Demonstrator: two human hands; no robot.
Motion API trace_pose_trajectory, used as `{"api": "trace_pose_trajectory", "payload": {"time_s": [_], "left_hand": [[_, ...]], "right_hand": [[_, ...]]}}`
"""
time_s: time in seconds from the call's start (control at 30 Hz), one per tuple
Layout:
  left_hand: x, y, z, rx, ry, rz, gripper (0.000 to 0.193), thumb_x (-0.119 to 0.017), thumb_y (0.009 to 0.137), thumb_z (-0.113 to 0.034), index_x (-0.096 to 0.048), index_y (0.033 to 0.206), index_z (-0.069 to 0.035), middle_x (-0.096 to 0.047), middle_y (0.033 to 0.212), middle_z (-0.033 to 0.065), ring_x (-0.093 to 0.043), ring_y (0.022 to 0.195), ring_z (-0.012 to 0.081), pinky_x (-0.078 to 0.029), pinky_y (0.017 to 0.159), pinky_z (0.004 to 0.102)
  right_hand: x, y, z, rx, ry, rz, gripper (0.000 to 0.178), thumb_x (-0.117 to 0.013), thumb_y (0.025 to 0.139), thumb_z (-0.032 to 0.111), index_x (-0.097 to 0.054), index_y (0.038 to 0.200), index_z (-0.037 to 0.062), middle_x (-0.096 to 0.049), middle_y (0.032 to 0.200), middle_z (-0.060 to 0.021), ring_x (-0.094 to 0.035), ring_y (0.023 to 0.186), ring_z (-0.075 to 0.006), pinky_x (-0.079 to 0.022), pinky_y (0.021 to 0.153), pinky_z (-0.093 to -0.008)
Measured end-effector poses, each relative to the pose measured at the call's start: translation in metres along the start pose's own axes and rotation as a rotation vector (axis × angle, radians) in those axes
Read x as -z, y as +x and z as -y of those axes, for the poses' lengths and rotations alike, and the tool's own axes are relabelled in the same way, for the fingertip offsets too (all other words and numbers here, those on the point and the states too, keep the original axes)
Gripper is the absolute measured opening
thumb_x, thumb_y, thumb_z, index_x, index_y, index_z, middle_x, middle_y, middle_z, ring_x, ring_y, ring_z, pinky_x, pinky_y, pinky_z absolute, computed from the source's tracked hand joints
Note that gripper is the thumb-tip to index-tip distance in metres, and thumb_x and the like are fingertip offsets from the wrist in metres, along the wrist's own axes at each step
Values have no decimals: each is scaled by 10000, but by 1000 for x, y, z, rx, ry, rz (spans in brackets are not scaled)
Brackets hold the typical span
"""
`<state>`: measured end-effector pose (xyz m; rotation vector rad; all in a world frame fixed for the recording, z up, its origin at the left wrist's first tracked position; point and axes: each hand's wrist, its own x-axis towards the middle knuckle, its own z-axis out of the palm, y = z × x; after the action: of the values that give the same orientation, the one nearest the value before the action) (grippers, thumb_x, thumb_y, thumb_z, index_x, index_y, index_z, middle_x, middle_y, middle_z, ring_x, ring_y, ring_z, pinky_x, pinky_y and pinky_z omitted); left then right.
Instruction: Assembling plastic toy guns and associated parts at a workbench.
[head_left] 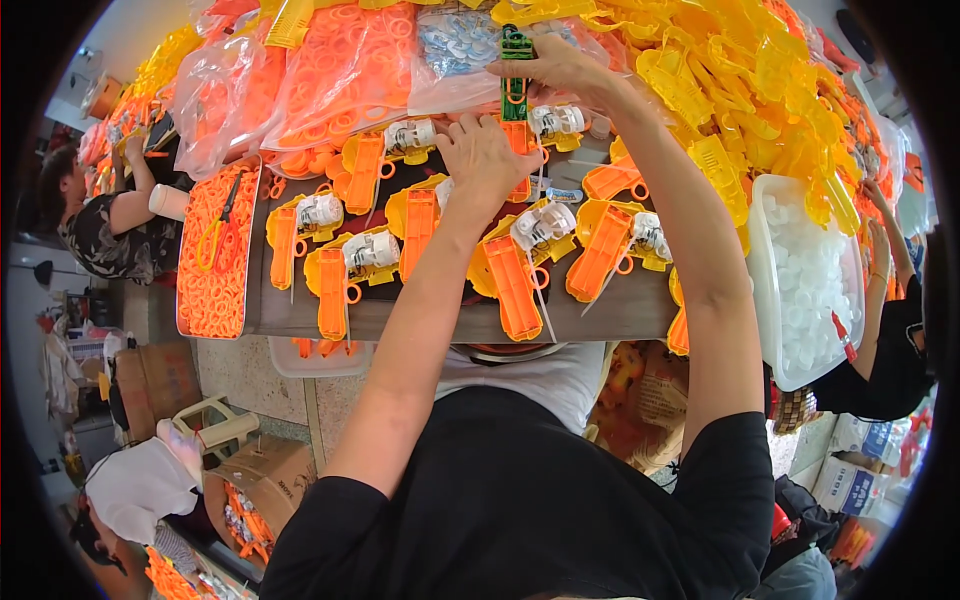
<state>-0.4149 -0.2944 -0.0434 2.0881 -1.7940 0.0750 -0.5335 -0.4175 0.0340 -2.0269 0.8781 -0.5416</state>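
Near the far side of the table, my right hand (566, 70) is closed around a narrow green plastic piece (515, 78), upright in view, with dark gaps and an orange ring low on it. My left hand (484, 160) reaches in below it, palm down with fingers apart. Its thumb lies against an orange handle (520, 188) of one toy assembly; I see no grip on it. Around both hands lie several yellow toy bodies with orange handles (512, 290), white cylindrical parts (543, 226) and thin white strips.
At left stands a tray of orange rings (212, 300) with orange-handled scissors (210, 245) on top. A white tub (783, 340) of translucent caps stands right. Bags of orange parts (345, 75) and heaped yellow shells (715, 90) fill the back. Other people work at both sides.
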Motion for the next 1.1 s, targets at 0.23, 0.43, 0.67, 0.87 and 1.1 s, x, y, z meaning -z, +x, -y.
{"api": "trace_pose_trajectory", "payload": {"time_s": [0.23,0.43,0.67,0.87,1.1], "left_hand": [[0,-1,-9,102,25,59,762,-791,652,-557,-644,1086,52,-598,1191,254,-555,1167,406,-362,991,557],[-5,-5,-12,56,29,24,766,-782,659,-585,-650,1077,43,-600,1199,241,-556,1173,393,-375,989,540],[69,-90,8,-169,-120,-159,657,-766,738,-488,-587,1178,-35,-582,1073,122,-521,1049,297,-331,924,450],[70,-179,21,-135,-131,-48,594,-714,796,-336,-507,1277,-55,-581,1075,116,-518,1027,281,-328,915,429],[63,-168,38,-157,-178,-167,413,-671,817,-245,-604,1172,-45,-601,1047,111,-527,990,289,-354,881,420]], "right_hand": [[1,0,4,46,22,29,470,-732,862,505,-617,879,50,-665,751,-35,-643,635,-100,-542,585,-241],[4,7,-16,87,93,-39,464,-771,829,444,-634,895,5,-666,758,-51,-644,618,-124,-543,535,-255],[14,-76,52,-71,162,-121,429,-690,924,429,-630,1021,15,-685,831,-60,-637,623,-122,-493,517,-257],[-12,-121,80,-121,166,68,421,-693,918,459,-649,961,43,-617,731,-34,-560,595,-108,-480,550,-255],[-53,-131,54,-51,156,-97,552,-668,871,598,-680,767,56,-595,627,-9,-563,532,-79,-448,509,-212]]}}
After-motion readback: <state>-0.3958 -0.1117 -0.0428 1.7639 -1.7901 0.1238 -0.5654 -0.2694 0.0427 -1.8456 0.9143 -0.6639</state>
